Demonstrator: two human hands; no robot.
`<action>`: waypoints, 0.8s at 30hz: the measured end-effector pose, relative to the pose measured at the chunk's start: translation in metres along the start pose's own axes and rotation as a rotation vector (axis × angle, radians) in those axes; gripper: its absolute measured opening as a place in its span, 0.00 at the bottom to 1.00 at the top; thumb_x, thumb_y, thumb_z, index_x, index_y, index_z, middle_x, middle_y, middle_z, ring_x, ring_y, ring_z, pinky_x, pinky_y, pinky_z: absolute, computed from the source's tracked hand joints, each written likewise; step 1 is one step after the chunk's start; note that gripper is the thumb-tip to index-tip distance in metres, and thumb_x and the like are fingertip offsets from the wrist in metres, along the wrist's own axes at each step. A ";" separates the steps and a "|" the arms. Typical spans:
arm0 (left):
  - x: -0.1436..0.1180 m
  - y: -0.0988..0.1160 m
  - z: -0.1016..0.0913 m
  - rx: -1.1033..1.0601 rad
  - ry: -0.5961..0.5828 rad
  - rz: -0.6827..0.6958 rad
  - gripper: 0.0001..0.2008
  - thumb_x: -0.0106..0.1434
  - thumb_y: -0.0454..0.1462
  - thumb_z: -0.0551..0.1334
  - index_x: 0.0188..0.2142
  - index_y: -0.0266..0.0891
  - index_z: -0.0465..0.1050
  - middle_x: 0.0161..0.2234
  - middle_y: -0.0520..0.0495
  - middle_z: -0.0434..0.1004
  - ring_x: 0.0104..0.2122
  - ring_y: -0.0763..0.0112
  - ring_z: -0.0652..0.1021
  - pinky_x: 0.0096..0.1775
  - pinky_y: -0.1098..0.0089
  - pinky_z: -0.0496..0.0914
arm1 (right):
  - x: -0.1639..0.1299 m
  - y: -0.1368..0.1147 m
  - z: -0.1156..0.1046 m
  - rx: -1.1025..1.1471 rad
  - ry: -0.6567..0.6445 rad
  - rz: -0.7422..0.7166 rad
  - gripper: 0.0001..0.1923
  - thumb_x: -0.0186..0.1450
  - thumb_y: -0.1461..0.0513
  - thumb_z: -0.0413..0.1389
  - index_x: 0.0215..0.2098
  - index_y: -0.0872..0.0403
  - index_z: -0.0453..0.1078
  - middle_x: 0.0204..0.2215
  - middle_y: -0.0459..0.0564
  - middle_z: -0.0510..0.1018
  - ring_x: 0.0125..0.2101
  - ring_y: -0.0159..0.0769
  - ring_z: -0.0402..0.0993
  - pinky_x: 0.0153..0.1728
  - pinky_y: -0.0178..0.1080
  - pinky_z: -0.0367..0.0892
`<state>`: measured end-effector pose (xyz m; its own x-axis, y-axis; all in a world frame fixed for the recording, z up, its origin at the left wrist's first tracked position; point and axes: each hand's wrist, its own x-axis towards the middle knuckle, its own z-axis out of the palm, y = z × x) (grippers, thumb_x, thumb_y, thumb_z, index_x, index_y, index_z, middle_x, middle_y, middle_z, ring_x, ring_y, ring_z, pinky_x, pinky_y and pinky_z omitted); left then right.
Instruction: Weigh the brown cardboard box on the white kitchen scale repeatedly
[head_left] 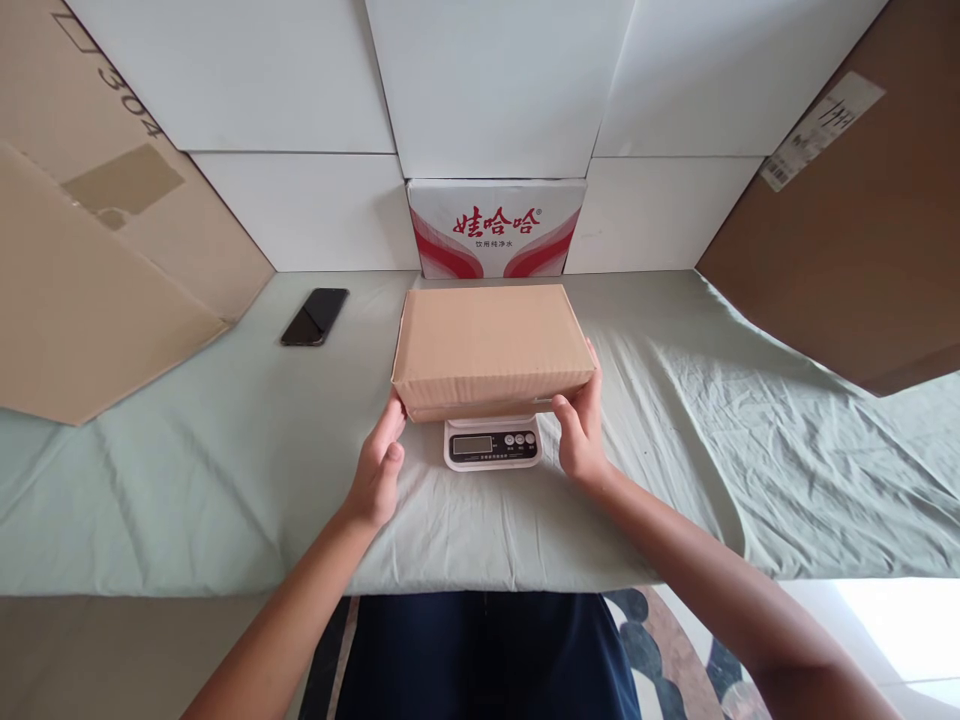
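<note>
A closed brown cardboard box (495, 330) sits on or just over a small white kitchen scale (493, 443). Only the scale's front shows, with its dark display and several round buttons; the box hides its platform. My left hand (380, 465) supports the box at its front left corner, fingers against the lower edge and thumb held away from the cardboard. On the other side my right hand (583, 430) grips the front right corner, fingers along the side and thumb by the front face. Whether the box rests fully on the scale I cannot tell.
A black phone (315, 317) lies at the left on the green cloth (300, 480) covering the table. Behind stands a white and red carton (497, 230) against white panels (495, 90). Large cardboard sheets lean in from the left (97, 270) and the right (847, 240).
</note>
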<state>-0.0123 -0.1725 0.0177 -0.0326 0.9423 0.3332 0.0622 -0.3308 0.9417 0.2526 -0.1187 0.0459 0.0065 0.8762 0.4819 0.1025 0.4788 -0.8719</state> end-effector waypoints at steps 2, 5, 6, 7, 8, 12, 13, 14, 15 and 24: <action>0.000 -0.001 -0.001 0.002 -0.010 0.011 0.42 0.69 0.61 0.53 0.74 0.41 0.54 0.75 0.38 0.53 0.75 0.45 0.51 0.73 0.49 0.49 | 0.000 0.000 0.000 -0.016 0.000 -0.007 0.41 0.71 0.44 0.51 0.75 0.44 0.41 0.73 0.55 0.57 0.70 0.51 0.59 0.73 0.62 0.53; 0.000 -0.003 -0.001 0.004 -0.013 0.021 0.43 0.69 0.61 0.53 0.74 0.41 0.53 0.75 0.38 0.53 0.75 0.45 0.51 0.73 0.48 0.49 | 0.000 -0.001 0.001 -0.039 -0.001 -0.016 0.42 0.70 0.43 0.50 0.75 0.44 0.40 0.73 0.56 0.57 0.70 0.51 0.58 0.73 0.61 0.54; 0.000 -0.003 -0.001 0.005 -0.012 0.023 0.43 0.69 0.61 0.53 0.74 0.41 0.53 0.75 0.39 0.53 0.75 0.45 0.51 0.73 0.48 0.49 | 0.000 -0.001 0.001 -0.040 0.000 -0.017 0.42 0.70 0.43 0.50 0.75 0.44 0.40 0.73 0.56 0.57 0.70 0.52 0.58 0.73 0.61 0.55; 0.000 -0.004 -0.001 0.006 -0.011 0.025 0.43 0.69 0.62 0.52 0.74 0.41 0.53 0.75 0.39 0.52 0.75 0.45 0.51 0.73 0.48 0.49 | 0.000 -0.001 0.001 -0.038 0.000 -0.016 0.42 0.70 0.43 0.50 0.75 0.44 0.40 0.73 0.56 0.57 0.70 0.52 0.59 0.73 0.61 0.55; 0.000 -0.004 -0.002 0.007 -0.012 0.026 0.43 0.69 0.62 0.52 0.74 0.41 0.53 0.75 0.39 0.52 0.75 0.45 0.51 0.73 0.48 0.49 | -0.001 -0.001 0.001 -0.036 0.003 -0.012 0.42 0.70 0.43 0.50 0.75 0.44 0.40 0.73 0.56 0.57 0.69 0.52 0.59 0.73 0.61 0.54; 0.002 -0.002 -0.002 0.008 0.006 0.045 0.43 0.69 0.61 0.53 0.75 0.43 0.52 0.76 0.41 0.49 0.75 0.46 0.50 0.73 0.50 0.50 | -0.001 0.001 -0.002 -0.048 0.030 0.007 0.40 0.70 0.44 0.50 0.75 0.42 0.42 0.73 0.55 0.57 0.71 0.53 0.57 0.72 0.65 0.53; 0.003 -0.001 -0.002 0.005 0.019 0.063 0.42 0.69 0.61 0.53 0.75 0.44 0.51 0.76 0.42 0.49 0.75 0.47 0.50 0.73 0.50 0.50 | 0.000 0.002 -0.004 -0.049 0.054 0.008 0.39 0.70 0.44 0.50 0.75 0.40 0.43 0.72 0.54 0.57 0.72 0.54 0.56 0.71 0.67 0.54; 0.003 0.001 -0.002 -0.001 0.034 0.081 0.42 0.69 0.61 0.52 0.75 0.45 0.51 0.77 0.43 0.48 0.75 0.49 0.50 0.73 0.51 0.50 | 0.001 0.003 -0.007 -0.040 0.087 0.005 0.37 0.70 0.45 0.50 0.74 0.37 0.44 0.72 0.52 0.57 0.73 0.54 0.55 0.71 0.68 0.54; 0.004 0.003 -0.003 -0.009 0.048 0.097 0.42 0.69 0.61 0.52 0.75 0.47 0.50 0.77 0.45 0.46 0.76 0.50 0.50 0.73 0.52 0.50 | 0.004 0.004 -0.009 -0.023 0.127 -0.002 0.35 0.70 0.45 0.50 0.73 0.35 0.46 0.72 0.50 0.58 0.73 0.55 0.55 0.70 0.69 0.54; 0.007 0.006 -0.003 -0.032 0.070 0.118 0.40 0.69 0.62 0.53 0.75 0.51 0.51 0.77 0.50 0.45 0.76 0.52 0.50 0.74 0.55 0.50 | 0.018 0.013 -0.017 0.172 0.294 -0.020 0.30 0.66 0.48 0.53 0.67 0.35 0.59 0.70 0.48 0.63 0.73 0.55 0.57 0.69 0.70 0.54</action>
<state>-0.0150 -0.1685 0.0260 -0.0960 0.8913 0.4432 0.0382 -0.4416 0.8964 0.2714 -0.0977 0.0448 0.2949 0.8251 0.4819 -0.0632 0.5200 -0.8518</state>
